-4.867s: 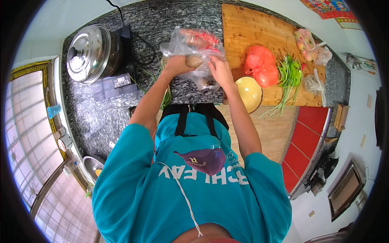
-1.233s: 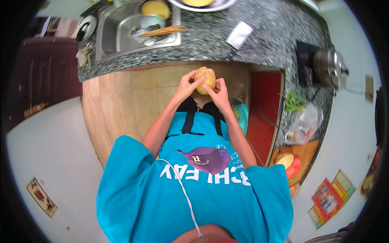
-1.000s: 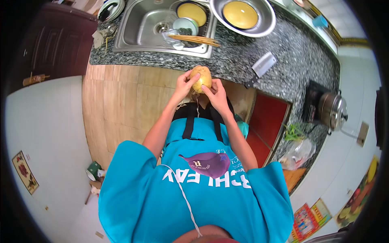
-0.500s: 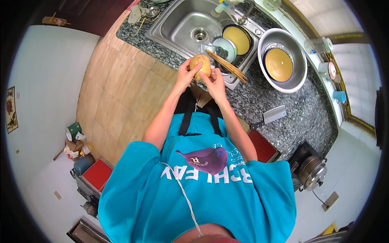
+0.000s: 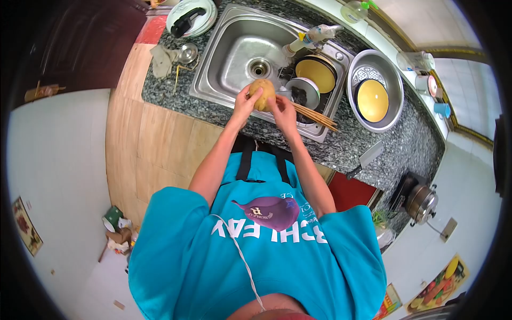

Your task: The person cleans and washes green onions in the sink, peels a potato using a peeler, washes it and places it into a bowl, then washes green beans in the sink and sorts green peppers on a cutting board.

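Observation:
My left hand [image 5: 245,105] is wrapped around a whole yellow-brown potato [image 5: 262,95], its thumb lying over the front. My right hand [image 5: 284,113] is closed against the potato's lower right side, thumb and fingers at its edge. Whether those fingers also hold something small is hidden. Both hands are just over the front rim of the steel sink [image 5: 224,98]. Right beside my right hand, a bundle of wooden chopsticks [image 5: 317,117] lies across the sink's smaller basin. Behind them a white bowl [image 5: 314,98] with something dark inside sits near a yellow bowl [image 5: 314,72].
On the right of the granite counter are a steel basin [image 5: 394,98] holding another yellow bowl [image 5: 372,101], and a cleaver [image 5: 370,154]. A pot [image 5: 420,202] stands on the stove. Stacked plates [image 5: 205,24] and a cloth [image 5: 160,61] are at the left.
The view has tilted and shifted, showing more of the far counter. Both hands remain at the potato, which looks slightly turned, and my right hand has shifted a little on its side.

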A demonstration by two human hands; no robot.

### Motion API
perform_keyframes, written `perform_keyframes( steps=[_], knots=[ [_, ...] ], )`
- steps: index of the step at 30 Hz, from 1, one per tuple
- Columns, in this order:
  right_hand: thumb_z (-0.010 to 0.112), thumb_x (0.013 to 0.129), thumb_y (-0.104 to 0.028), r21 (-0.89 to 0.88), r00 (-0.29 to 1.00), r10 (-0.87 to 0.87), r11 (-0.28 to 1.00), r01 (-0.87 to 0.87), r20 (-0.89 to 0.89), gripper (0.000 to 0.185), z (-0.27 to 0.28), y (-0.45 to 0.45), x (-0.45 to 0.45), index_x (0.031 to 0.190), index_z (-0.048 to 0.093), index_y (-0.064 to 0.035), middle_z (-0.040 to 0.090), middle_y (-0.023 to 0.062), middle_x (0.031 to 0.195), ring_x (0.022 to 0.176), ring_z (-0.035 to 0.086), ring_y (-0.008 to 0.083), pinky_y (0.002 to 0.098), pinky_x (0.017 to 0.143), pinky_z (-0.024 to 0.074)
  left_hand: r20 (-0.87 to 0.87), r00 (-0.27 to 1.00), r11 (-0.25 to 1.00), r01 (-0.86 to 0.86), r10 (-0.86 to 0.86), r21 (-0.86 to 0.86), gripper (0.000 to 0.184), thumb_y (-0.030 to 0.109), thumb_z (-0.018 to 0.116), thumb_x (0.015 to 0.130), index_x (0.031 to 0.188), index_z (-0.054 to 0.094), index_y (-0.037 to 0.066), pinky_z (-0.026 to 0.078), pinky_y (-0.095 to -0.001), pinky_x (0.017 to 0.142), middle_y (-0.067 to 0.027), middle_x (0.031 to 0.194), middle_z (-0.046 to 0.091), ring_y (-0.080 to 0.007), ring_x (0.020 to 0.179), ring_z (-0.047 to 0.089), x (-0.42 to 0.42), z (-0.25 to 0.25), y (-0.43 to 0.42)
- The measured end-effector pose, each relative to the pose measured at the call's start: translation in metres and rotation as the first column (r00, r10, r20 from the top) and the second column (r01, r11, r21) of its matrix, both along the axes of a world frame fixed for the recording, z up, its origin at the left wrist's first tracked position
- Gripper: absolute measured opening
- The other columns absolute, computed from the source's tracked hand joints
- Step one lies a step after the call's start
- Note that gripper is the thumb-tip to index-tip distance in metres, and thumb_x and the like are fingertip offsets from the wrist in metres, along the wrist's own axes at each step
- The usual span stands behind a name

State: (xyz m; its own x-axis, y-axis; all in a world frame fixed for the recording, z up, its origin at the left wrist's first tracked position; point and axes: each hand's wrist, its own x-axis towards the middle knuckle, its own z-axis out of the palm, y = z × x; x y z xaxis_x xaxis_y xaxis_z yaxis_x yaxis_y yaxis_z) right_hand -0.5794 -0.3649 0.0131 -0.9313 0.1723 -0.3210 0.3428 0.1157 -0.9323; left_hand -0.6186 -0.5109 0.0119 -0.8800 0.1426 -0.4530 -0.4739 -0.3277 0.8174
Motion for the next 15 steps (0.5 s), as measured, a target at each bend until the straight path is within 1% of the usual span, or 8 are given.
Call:
perform_keyframes(
  steps=[1,3,5,9,11,12,13,15],
  knots=[
    [0.070,0.090,-0.025,0.121,0.992,-0.060,0.990,0.074,-0.113,0.043,0.001,0.000,-0.008,0.117,0.055,0.0050,0.068,0.0150,0.100,0.088,0.066,0.0196,0.0308,0.076,0.0530,0.018,1.000,1.000,0.004,-0.004,-0.001,0.048,0.026,0.069,0.091,0.127,0.055,-0.001,0.052,-0.0272,0.083,-0.0092,0.111,0.065,-0.0145,0.098,0.064,-0.008,-0.002,0.000],
    [0.063,0.093,-0.020,0.239,0.979,-0.158,0.954,0.184,-0.126,0.045,0.007,0.012,-0.028,0.128,0.051,0.0068,0.062,0.0238,0.121,0.110,0.063,0.0307,0.0366,0.090,0.0510,0.031,0.999,1.000,0.029,-0.030,0.010,0.047,0.027,0.069,0.091,0.126,0.056,-0.002,0.053,-0.0275,0.082,-0.0093,0.110,0.066,-0.0151,0.096,0.065,-0.024,-0.005,0.004],
    [0.060,0.093,-0.014,0.259,0.950,-0.217,0.927,0.273,-0.224,0.052,-0.006,0.027,-0.053,0.137,0.043,0.0081,0.054,0.0276,0.131,0.122,0.055,0.0351,0.0380,0.099,0.0455,0.130,0.991,0.999,0.040,-0.041,0.014,0.048,0.029,0.069,0.091,0.125,0.057,-0.002,0.054,-0.0286,0.081,-0.0095,0.110,0.065,-0.0157,0.097,0.065,-0.037,-0.002,0.009],
    [0.057,0.092,-0.007,0.388,0.958,-0.211,0.881,0.272,-0.195,0.060,-0.020,0.054,-0.099,0.144,0.031,0.0084,0.048,0.0291,0.138,0.128,0.049,0.0379,0.0384,0.106,0.0394,0.156,0.986,0.998,0.056,-0.059,0.024,0.048,0.033,0.070,0.089,0.123,0.057,0.002,0.056,-0.0324,0.078,-0.0093,0.110,0.064,-0.0181,0.096,0.066,-0.058,-0.012,0.021],
    [0.055,0.090,-0.002,0.511,0.868,-0.156,0.754,0.413,-0.471,0.067,-0.039,0.064,-0.118,0.148,0.023,0.0066,0.048,0.0298,0.137,0.129,0.048,0.0397,0.0395,0.108,0.0372,0.162,0.984,0.997,0.072,-0.072,0.006,0.049,0.035,0.071,0.088,0.123,0.058,0.002,0.057,-0.0333,0.078,-0.0096,0.110,0.064,-0.0187,0.095,0.066,-0.068,-0.017,0.024],
    [0.052,0.091,0.000,0.364,0.875,-0.228,0.843,0.396,-0.427,0.069,-0.026,0.063,-0.122,0.150,0.018,0.0033,0.042,0.0302,0.142,0.130,0.046,0.0390,0.0396,0.107,0.0395,0.176,0.981,0.997,0.082,-0.080,-0.003,0.050,0.036,0.072,0.087,0.123,0.058,0.003,0.057,-0.0343,0.077,-0.0099,0.110,0.064,-0.0193,0.095,0.066,-0.071,-0.020,0.027],
    [0.052,0.091,0.000,0.363,0.875,-0.227,0.843,0.397,-0.428,0.069,-0.017,0.068,-0.125,0.150,0.018,0.0033,0.042,0.0302,0.142,0.130,0.046,0.0390,0.0396,0.107,0.0395,0.174,0.981,0.997,0.082,-0.080,-0.003,0.050,0.036,0.072,0.087,0.123,0.058,0.003,0.057,-0.0343,0.077,-0.0099,0.110,0.064,-0.0193,0.095,0.066,-0.074,-0.021,0.028],
    [0.049,0.092,0.001,0.167,0.961,-0.257,0.948,0.271,-0.102,0.067,-0.004,0.076,-0.132,0.151,0.019,0.0001,0.037,0.0287,0.147,0.132,0.044,0.0375,0.0392,0.102,0.0435,0.190,0.976,0.994,0.107,-0.106,0.006,0.052,0.038,0.072,0.086,0.122,0.058,0.003,0.058,-0.0357,0.077,-0.0100,0.110,0.064,-0.0197,0.094,0.066,-0.081,-0.022,0.030]
  ],
)
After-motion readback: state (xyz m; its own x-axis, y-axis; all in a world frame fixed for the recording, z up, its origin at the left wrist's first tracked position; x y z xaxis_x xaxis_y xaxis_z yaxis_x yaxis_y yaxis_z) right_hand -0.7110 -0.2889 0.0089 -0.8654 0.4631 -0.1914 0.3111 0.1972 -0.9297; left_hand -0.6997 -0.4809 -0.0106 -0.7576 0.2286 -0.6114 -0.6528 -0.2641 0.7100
